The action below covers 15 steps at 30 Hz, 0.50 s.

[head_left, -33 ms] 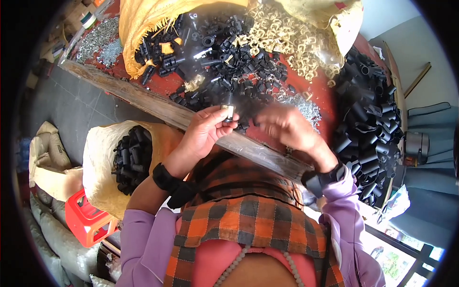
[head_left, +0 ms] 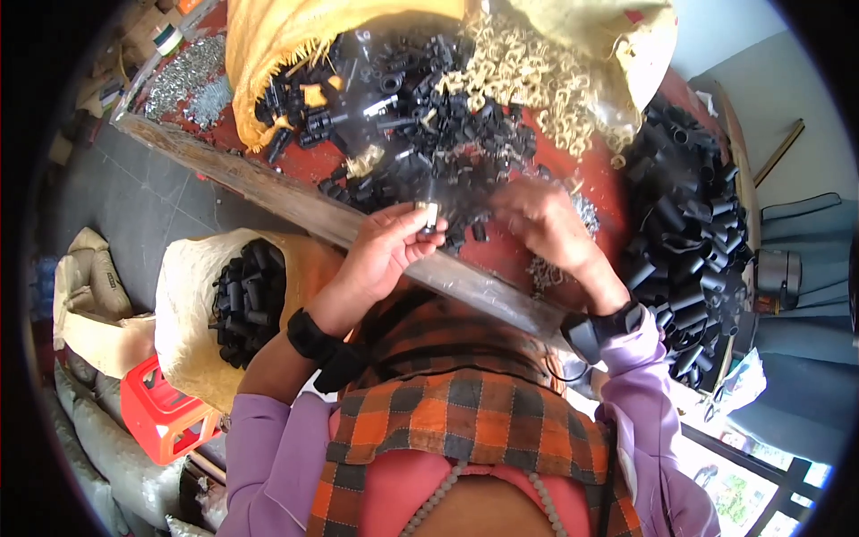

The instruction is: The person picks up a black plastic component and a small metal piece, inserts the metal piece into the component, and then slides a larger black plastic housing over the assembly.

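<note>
- Black and gold, the part (head_left: 431, 216) sits above the near edge of the tabletop (head_left: 616, 210), pinched by the left hand (head_left: 386, 245).
- The right hand (head_left: 548, 224) is blurred near black pieces (head_left: 480, 231); whether it grips anything, I cannot tell.
- Likely light, stiff, perhaps slick (it looks smooth); best held by its sides.

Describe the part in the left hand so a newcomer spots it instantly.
Find the red tabletop and follow its worn wooden edge to the left hand. Pinched there is a small part with a bright pale-gold face and a dark lower end. Unlike the black fittings strewn beyond, it is held and shows that pale face.
</note>
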Motion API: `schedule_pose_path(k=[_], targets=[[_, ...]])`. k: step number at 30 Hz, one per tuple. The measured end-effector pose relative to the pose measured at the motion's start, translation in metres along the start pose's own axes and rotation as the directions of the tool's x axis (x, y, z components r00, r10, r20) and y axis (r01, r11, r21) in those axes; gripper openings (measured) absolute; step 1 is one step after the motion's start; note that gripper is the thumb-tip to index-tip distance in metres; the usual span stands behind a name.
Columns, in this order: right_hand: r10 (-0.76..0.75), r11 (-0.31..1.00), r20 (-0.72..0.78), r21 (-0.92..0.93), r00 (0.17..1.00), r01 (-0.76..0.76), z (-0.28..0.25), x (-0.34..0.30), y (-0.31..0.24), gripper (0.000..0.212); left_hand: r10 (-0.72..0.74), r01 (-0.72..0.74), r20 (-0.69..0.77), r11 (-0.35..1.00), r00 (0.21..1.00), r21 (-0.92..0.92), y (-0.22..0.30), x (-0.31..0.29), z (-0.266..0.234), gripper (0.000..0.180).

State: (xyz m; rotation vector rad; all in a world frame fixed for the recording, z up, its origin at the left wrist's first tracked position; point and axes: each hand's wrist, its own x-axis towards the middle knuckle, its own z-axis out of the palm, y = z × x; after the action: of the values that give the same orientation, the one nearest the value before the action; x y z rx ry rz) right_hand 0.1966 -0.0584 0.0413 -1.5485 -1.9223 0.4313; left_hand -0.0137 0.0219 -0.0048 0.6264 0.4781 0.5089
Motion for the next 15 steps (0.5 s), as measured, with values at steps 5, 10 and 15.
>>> schedule_pose_path(k=[5,10,15], targets=[[0.082,0.857,-0.189,-0.489,0.978,-0.166,0.000,0.011,0.080,0.005,-0.012,0.011,0.004,1.000,1.000,0.016,-0.002,-0.008,0.005,0.020],[-0.043,0.829,-0.127,-0.558,0.991,-0.035,0.011,0.007,0.105,0.008,-0.009,0.009,0.009,1.000,1.000,-0.002,-0.006,-0.008,0.002,0.016],[-0.013,0.768,-0.150,-0.635,0.989,-0.086,0.014,0.012,0.105,0.008,-0.042,0.042,0.011,0.999,0.999,-0.006,-0.008,-0.012,0.001,0.015]])
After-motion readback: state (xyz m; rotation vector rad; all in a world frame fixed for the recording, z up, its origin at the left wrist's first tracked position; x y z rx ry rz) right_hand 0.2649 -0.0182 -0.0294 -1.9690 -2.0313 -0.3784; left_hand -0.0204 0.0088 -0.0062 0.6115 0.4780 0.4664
